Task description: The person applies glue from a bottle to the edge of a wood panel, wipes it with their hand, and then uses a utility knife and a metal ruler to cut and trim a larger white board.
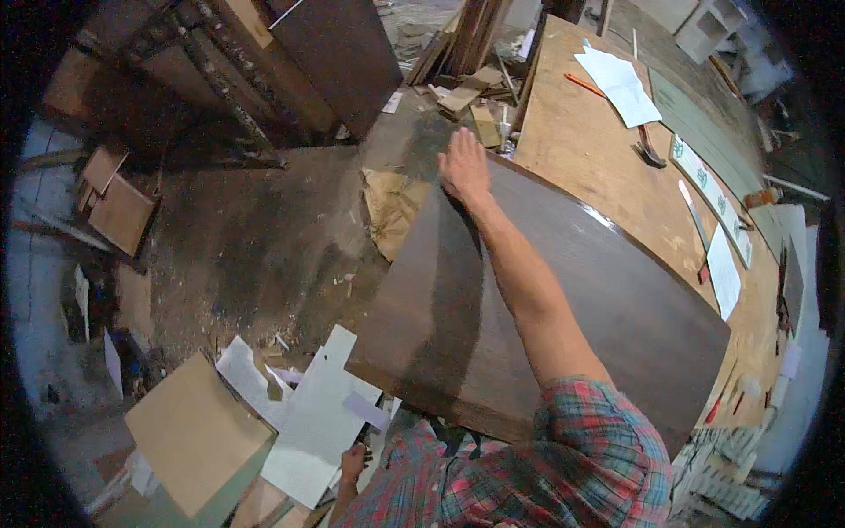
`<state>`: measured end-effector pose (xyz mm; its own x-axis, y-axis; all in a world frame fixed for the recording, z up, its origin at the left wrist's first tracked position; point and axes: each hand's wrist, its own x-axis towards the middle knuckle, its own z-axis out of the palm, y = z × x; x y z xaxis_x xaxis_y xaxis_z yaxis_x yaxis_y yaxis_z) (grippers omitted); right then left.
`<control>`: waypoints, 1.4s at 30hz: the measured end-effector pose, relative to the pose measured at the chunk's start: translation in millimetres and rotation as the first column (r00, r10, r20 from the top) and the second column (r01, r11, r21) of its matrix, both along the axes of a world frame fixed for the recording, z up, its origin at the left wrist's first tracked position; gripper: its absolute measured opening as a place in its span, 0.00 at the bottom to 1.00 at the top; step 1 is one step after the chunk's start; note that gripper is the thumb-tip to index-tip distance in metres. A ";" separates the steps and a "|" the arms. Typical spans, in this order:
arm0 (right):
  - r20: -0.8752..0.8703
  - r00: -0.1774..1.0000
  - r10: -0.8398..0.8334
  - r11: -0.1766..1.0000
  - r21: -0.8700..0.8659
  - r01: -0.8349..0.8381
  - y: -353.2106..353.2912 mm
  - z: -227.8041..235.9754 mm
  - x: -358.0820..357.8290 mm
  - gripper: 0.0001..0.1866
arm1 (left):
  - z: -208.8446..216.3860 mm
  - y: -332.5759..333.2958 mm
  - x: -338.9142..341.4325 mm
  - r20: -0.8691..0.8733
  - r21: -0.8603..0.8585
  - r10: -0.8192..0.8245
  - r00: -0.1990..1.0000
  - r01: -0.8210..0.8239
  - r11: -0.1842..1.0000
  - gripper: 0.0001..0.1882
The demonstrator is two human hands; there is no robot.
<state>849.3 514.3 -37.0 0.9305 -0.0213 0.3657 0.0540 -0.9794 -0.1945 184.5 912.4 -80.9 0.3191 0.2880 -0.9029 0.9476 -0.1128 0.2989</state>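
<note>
While the right hand (pixel 466 167) lies flat and open at the far end of the dark brown board (pixel 598 299), the left hand (pixel 354 462) is low and curled, and I can't tell if it holds anything. I think a flat palm and a soft, even push would work best, so the board won't tip. The board is under the right arm (pixel 528 286), up and right from the left hand, with the plywood worktop (pixel 563 114) along its right side.
</note>
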 end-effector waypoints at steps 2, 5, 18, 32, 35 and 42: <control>-0.009 1.000 0.016 1.000 -0.006 -0.016 13.5 -3.8 8.6 0.33 | -2.7 10.5 -4.6 0.039 -0.010 0.078 0.996 -0.078 0.997 0.21; -0.066 0.997 0.042 0.999 0.011 -0.041 3.6 1.6 -2.9 0.32 | -25.1 45.0 -13.8 0.029 -0.194 0.115 0.993 -0.107 0.975 0.20; -0.159 0.976 -0.150 0.987 0.032 0.157 -152.5 22.6 -138.0 0.31 | 0.2 11.2 108.2 0.064 -0.035 -0.095 0.993 0.097 0.995 0.18; -0.045 0.844 -0.535 0.844 -0.003 0.536 -461.9 11.3 -365.7 0.26 | 3.3 -68.4 50.9 0.017 -0.007 -0.276 0.961 0.277 0.961 0.26; -0.169 0.877 -0.450 0.887 0.030 0.461 -421.5 0.7 -322.7 0.29 | 37.4 -104.3 32.0 0.088 0.029 -0.385 0.919 0.384 0.923 0.23; -0.269 0.963 -0.028 1.000 -0.015 0.025 -279.7 34.0 -206.7 0.31 | 56.8 -112.5 -48.9 0.121 0.121 -0.155 0.981 0.140 0.983 0.21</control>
